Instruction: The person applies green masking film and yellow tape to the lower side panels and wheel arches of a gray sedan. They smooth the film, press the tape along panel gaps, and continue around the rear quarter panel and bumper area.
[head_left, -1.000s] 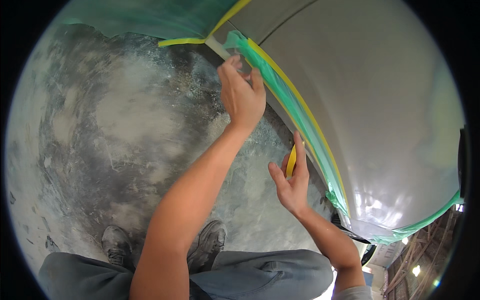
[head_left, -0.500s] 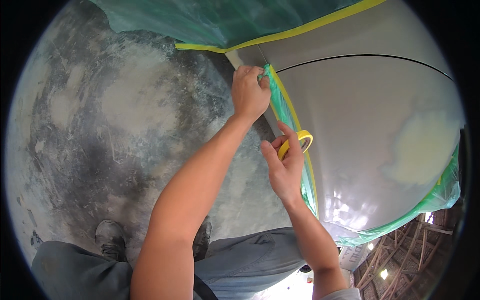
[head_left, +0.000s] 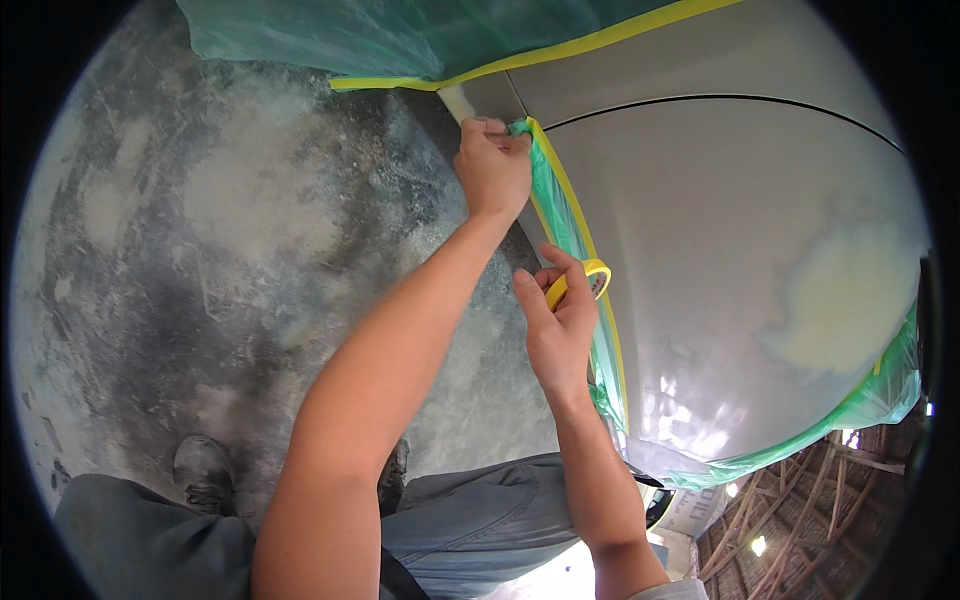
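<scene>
Left hand at the top end of the green film strip, tape roll on the right hand

The green film strip (head_left: 556, 205) lies along the lower edge of the grey car panel (head_left: 700, 230), a band of yellow tape (head_left: 565, 186) down its outer side. Its long axis runs from the left fingertips down the view and a little to the right, bowing with the panel. The left hand (head_left: 495, 165) is the nearer one to the top end: its fingers are bent in and pinch the bunched film there, though the pads themselves are hidden.

The right hand (head_left: 560, 320) is lower, just left of the strip's middle stretch and partly in front of it; whether they touch, I cannot tell. It carries the tape roll (head_left: 557, 292) hooked on its bent fingers, with the thumb standing apart. The roll thus sits below and right of the left hand, over the strip in this view.

Beyond the left hand, a large green sheet (head_left: 350, 40) edged in yellow spreads across the top, above the grey floor (head_left: 250, 250).
</scene>
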